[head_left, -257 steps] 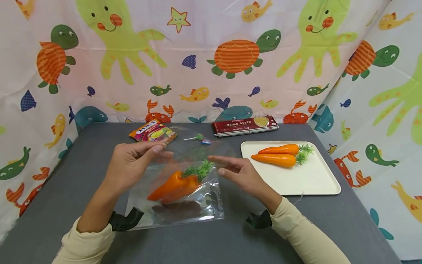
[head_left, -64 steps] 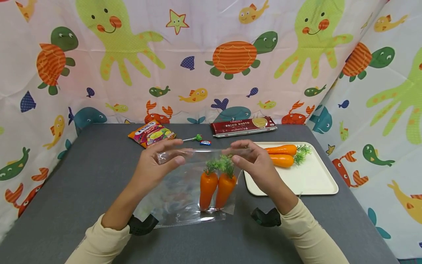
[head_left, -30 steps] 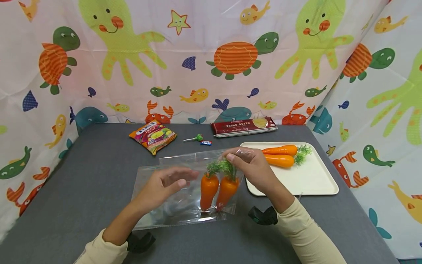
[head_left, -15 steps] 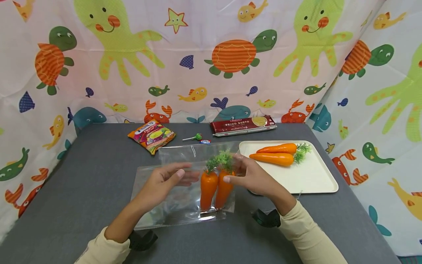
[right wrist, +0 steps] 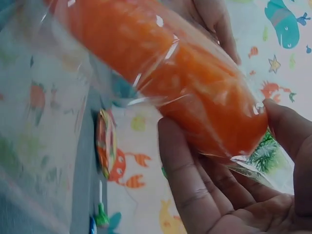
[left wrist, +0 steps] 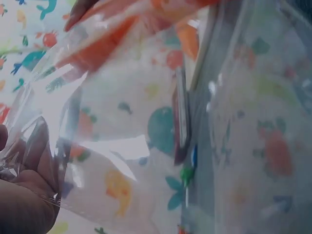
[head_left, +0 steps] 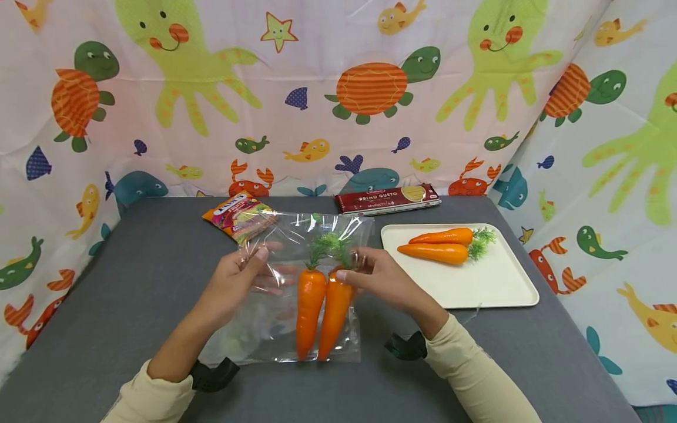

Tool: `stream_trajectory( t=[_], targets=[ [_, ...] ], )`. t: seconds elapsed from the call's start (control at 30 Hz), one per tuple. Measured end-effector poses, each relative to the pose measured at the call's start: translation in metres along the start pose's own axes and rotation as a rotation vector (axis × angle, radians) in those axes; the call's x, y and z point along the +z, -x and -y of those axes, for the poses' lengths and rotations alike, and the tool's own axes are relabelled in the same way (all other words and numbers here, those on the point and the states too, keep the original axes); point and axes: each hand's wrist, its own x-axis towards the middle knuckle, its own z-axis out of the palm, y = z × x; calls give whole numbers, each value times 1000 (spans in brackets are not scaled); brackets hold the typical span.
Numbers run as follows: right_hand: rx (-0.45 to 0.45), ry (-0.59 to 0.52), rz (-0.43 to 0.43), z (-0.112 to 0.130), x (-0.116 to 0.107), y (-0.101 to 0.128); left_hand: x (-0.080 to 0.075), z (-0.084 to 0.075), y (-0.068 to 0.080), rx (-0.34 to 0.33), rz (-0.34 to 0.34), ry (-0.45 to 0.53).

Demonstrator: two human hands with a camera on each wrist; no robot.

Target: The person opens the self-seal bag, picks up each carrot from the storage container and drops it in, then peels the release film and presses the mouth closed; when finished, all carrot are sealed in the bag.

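From the head view, the left hand [head_left: 233, 282] and right hand [head_left: 378, 279] each grip the clear bag [head_left: 288, 282], raised above the grey surface [head_left: 132, 282], two carrots [head_left: 319, 311] inside. The left wrist view shows blurred plastic [left wrist: 146, 122]. The right wrist view shows fingers [right wrist: 187, 185] curled around the bagged carrots [right wrist: 185, 83].

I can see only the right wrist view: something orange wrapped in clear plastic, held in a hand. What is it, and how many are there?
Observer: Two carrots side by side inside a clear bag, tips pointing down, green tops up.
Operator: Is the other hand on the bag as well?
Observer: Yes. The left hand pinches the bag's upper left edge, while the right hand grips the carrots through the plastic.
Operator: Are any carrots outside the bag?
Observer: Two more lie on a white tray to the right, on the grey table.
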Motion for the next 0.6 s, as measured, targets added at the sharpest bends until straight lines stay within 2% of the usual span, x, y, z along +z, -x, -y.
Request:
stream_trajectory(
  t=[0.13,0.33,0.6],
  targets=[
    [-27,-64,28,0,13,-12,-14,-3,4,-68,-42,-15],
    [-35,-199,96,1,33,-27,-36,-4,12,-135,-96,-63],
    [43,-308,158,-1,61,-48,-69,2,24,-185,-81,-77]
  ],
)
